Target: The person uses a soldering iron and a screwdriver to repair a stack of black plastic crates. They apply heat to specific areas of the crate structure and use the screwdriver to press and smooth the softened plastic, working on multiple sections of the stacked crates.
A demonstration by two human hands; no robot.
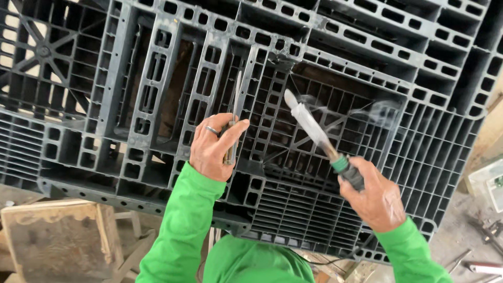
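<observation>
Head view, left hand (212, 148) gripping thin rod (234, 118), right hand (376, 195) clamped on smoking iron (314, 130), black pallet (157, 63)

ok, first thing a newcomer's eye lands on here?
The black plastic pallet filling the view. Then the bright green sleeves at bottom. The right hand holds a smoking heated tool at centre; the left hand grips a thin metal strip against the pallet.

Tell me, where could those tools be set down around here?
Bare room is scarce: the wooden block lower left has an open top, and a patch of floor lies beside the black pallet. Lower right is crowded with loose tools. Both hands, left hand and right hand, are full.
</observation>
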